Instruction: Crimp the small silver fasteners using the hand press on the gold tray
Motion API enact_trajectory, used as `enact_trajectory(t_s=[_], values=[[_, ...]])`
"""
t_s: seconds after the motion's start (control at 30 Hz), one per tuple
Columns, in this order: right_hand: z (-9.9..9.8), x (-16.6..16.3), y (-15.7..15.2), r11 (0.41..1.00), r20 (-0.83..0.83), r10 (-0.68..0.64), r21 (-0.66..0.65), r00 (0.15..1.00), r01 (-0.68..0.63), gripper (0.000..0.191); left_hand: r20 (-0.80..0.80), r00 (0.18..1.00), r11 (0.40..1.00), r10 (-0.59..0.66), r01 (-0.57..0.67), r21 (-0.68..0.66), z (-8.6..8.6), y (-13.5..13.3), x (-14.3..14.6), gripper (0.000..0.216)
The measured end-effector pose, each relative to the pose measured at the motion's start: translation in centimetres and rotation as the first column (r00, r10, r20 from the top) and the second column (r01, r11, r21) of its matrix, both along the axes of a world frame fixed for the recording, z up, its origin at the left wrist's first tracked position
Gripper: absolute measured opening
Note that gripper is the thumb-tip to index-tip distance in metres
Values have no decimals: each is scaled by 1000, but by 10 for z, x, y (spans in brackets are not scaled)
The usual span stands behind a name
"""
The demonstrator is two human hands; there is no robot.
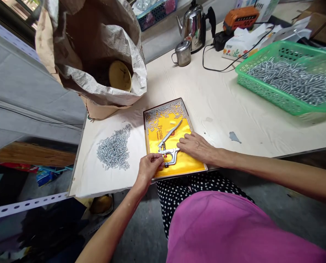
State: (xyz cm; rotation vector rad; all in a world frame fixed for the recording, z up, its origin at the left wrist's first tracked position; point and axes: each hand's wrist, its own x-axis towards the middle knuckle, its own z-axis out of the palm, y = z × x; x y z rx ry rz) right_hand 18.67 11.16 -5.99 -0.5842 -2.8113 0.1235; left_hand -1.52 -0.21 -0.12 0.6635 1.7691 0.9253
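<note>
A shallow tray [198, 169] with a yellow bottom lies at the table's front edge, small metal pins spread along its far side. Over it is a pair of silver snap-fastener pliers [174, 157], with a spring between the handles and a small red part at the jaws. My right hand [194, 146] is closed around one handle; the other handle sticks up free, angled away from me. At the jaws, my left hand [151, 166] has thumb and fingertips pinched together. Whatever sits between those fingertips is too small to make out.
Left of the tray is a heap of small metal pins [113, 149]. Behind it stands an open paper sack [105, 104] holding a round yellowish container [120, 76]. A green basket [275, 93] of metal pins is at right. Farther back are a steel cup [183, 54], kettle [193, 25] and cable [220, 70].
</note>
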Motion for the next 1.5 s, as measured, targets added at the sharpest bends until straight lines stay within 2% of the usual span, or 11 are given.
enact_trajectory(t_s=[0.2,0.33,0.6,0.77,0.9,1.03,1.17,1.23,1.33,1.5], values=[[6,-2,-7,1000,54,-11,-28,999,12,16,54,997,990,59,-51,-132,-5,3,3,32],[4,-3,-11,997,39,-30,-64,999,33,16,11,998,979,56,-53,-195,-5,5,4,34],[5,-3,-13,992,45,-46,-115,998,51,18,-57,996,942,-62,39,-332,3,16,3,25],[8,-4,-14,990,48,-45,-131,998,51,23,-35,986,892,-165,134,-432,7,25,-1,33],[6,-4,-16,988,39,-53,-140,998,58,22,-11,984,864,-179,152,-480,8,28,-2,37],[12,-2,-6,981,48,-46,-184,998,54,10,-14,986,871,-166,140,-471,6,26,-3,39],[22,-3,22,996,1,-26,-84,1000,26,61,-22,986,876,-167,138,-463,5,23,-4,42],[25,-7,36,999,38,-5,-52,999,7,74,-28,986,880,-162,131,-457,5,23,-3,41],[27,-12,46,997,111,33,-73,993,-25,74,-30,988,881,-154,124,-457,6,24,-2,39],[30,-14,41,994,134,42,-103,990,-28,67,-41,986,879,-164,127,-460,5,25,-3,36]])
